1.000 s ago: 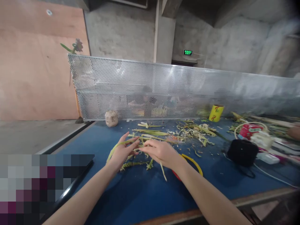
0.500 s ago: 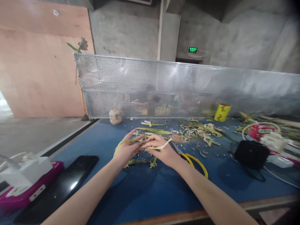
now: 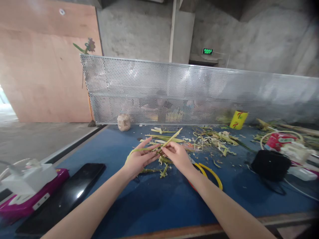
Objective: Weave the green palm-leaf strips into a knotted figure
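Your right hand (image 3: 178, 157) pinches a pale green leaf strip (image 3: 173, 136) between thumb and fingertips, up and to the left of the yellow-handled scissors (image 3: 217, 176). Your left hand (image 3: 136, 163), farther left of the scissors, has its fingers partly apart, with a thin green strand (image 3: 140, 150) across them; whether they clamp the leaf strip is hard to tell, as the fingertips overlap. The scissors lie on the blue table (image 3: 149, 207), partly behind your right forearm. Knotted green pieces (image 3: 163, 172) lie to the left of the scissors, and leaf scraps (image 3: 224, 141) spread beyond them. To the scissors' right sits a black case (image 3: 270, 164); well to their left lies a black phone (image 3: 65, 195), beside a purple power strip (image 3: 47, 192)
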